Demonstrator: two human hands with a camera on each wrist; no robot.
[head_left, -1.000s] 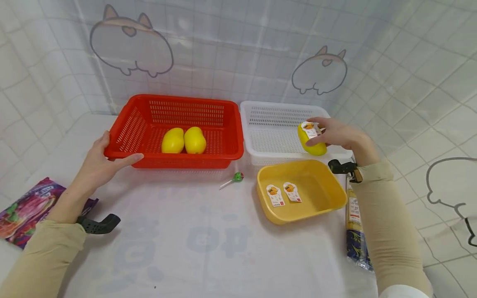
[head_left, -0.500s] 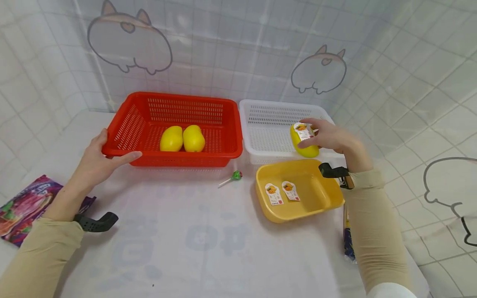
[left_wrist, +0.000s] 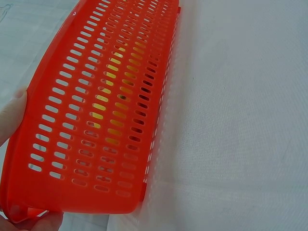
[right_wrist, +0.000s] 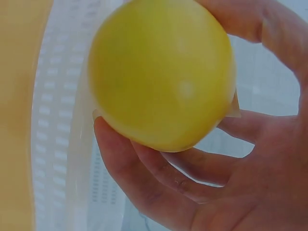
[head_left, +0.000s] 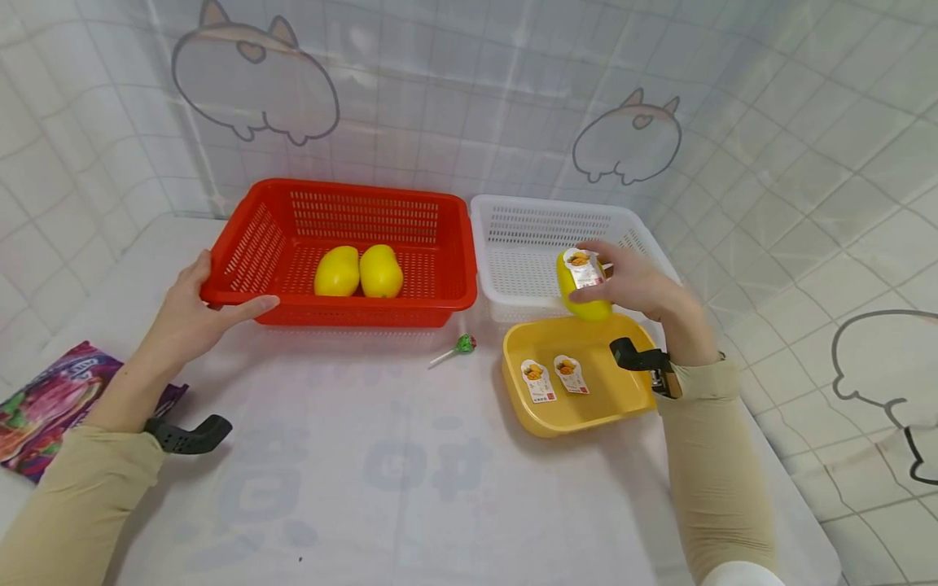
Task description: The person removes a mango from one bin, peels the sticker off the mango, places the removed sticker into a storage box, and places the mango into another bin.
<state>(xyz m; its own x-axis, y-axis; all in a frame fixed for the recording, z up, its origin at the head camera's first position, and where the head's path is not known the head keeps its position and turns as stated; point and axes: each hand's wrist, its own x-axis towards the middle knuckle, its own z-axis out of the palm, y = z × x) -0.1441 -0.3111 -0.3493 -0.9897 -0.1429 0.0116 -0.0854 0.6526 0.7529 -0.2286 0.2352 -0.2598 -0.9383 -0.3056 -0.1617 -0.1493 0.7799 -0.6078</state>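
Note:
In the head view my right hand grips a yellow mango that bears a white label with a fruit picture. The mango overlaps the front rim of the white basket and the back edge of the yellow tub. Thumb and fingers curl round its sides in the right wrist view. My left hand holds the near left corner of the red basket, thumb along the front rim. Two mangoes, a left one and a right one, lie side by side in that basket.
Two fruit labels, a left one and a right one, stick to the yellow tub. A green-headed lollipop lies before the baskets. At the left is a purple packet. A patterned curtain rises behind.
My right hand has carried the labelled mango left and slightly nearer, from above the white basket to its front rim. My left hand keeps its hold on the red basket.

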